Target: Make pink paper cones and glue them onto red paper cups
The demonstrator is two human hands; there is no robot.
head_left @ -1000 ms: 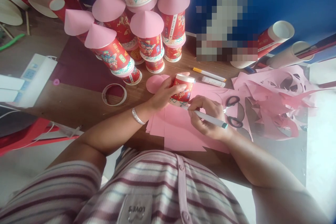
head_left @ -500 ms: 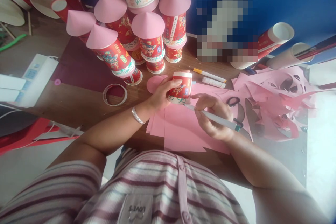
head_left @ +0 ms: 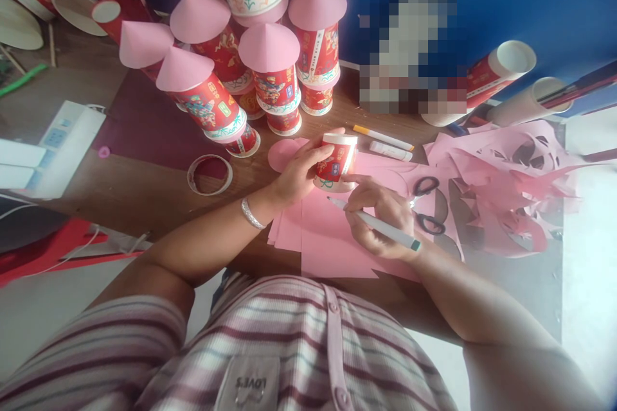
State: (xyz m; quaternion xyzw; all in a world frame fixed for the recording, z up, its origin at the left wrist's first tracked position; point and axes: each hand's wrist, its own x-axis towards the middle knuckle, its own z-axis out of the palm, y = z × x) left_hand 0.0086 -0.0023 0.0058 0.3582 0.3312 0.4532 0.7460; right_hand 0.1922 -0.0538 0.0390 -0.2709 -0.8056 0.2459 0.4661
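Observation:
Wrapped around a small red paper cup (head_left: 337, 160), my left hand (head_left: 301, 170) holds it above the table. The cup's white lower band carries green curly marks. Pinched in my right hand (head_left: 383, 215) is a white marker pen (head_left: 388, 230) with a green end. Its tip points left, just below the cup and apart from it, while my index finger reaches to the cup's lower side. Beneath both hands lie pink paper sheets (head_left: 332, 250). A pair of scissors (head_left: 429, 223) with dark handles rests on the paper beside my right hand.
Stacked red cups with pink cone tops (head_left: 270, 51) stand at the back left. A tape roll (head_left: 210, 174) lies left of my hand. Behind are a yellow-capped marker (head_left: 383, 137) and a glue stick (head_left: 390, 151). Pink paper scraps (head_left: 511, 186) pile at right; a white power strip (head_left: 67, 148) sits left.
The cup has turned in my left hand, so a different part of its print and band shows. My right hand has moved slightly left and down, drawing the pen tip away from the cup.

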